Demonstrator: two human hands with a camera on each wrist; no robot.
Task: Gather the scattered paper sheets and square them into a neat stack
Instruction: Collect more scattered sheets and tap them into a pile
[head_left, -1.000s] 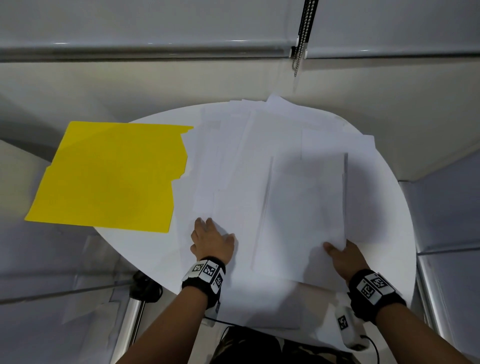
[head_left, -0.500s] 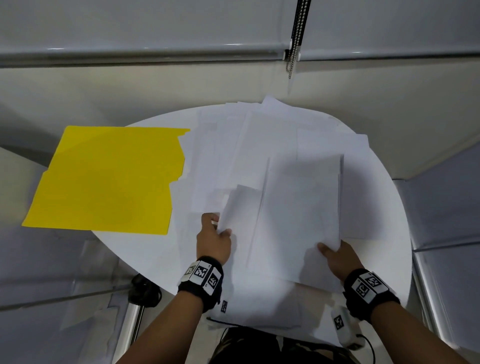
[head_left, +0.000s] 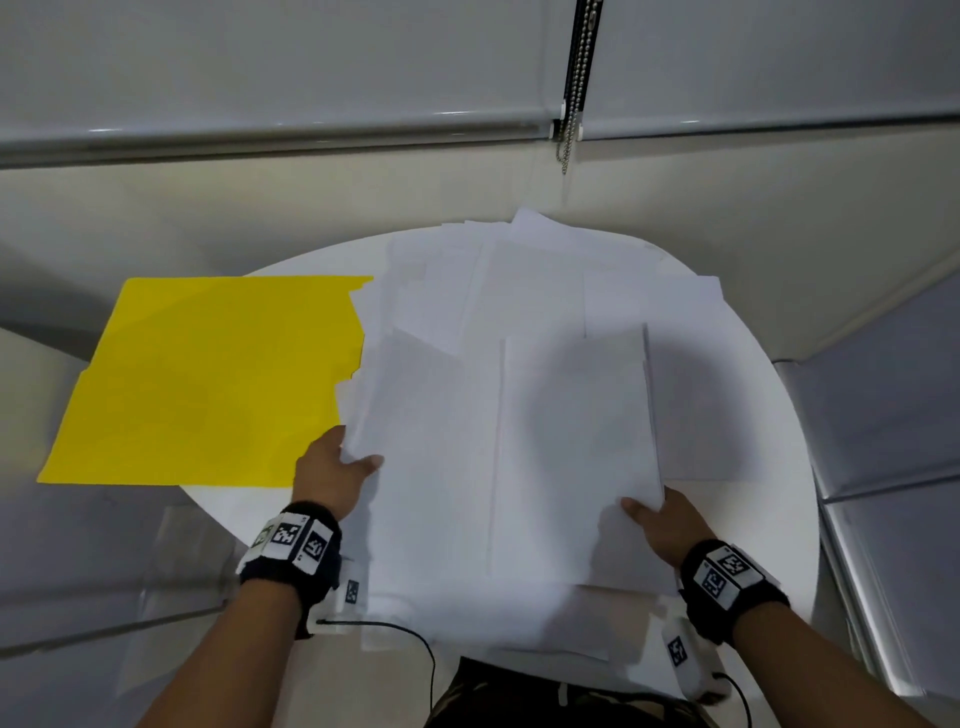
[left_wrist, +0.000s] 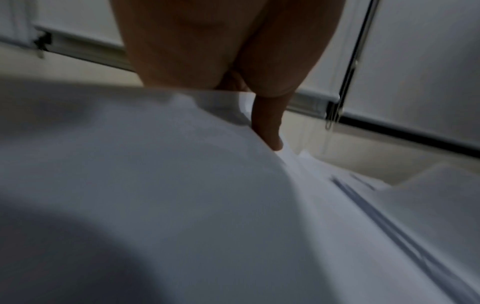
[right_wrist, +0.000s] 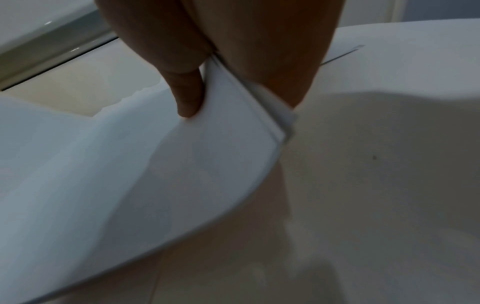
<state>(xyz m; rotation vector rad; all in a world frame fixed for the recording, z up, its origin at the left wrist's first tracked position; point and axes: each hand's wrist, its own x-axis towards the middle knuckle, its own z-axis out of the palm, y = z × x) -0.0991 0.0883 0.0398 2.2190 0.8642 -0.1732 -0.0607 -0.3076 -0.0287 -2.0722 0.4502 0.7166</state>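
Left hand (head_left: 332, 475) pinches a white sheet (head_left: 431, 447); right hand (head_left: 667, 525) pinches a small stack (head_left: 574, 441). Loose sheets (head_left: 519, 280) cover the round table (head_left: 769, 493); yellow folder (head_left: 208, 379) overhangs its left edge.

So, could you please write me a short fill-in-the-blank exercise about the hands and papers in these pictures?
1. The folder lying left of the white sheets is ____ in colour.
2. The right hand pinches a bundle of sheets with its ____ on top.
3. The left hand grips a lifted sheet at its ____ edge.
4. The table has a ____ top.

Missing words: yellow; thumb; left; round
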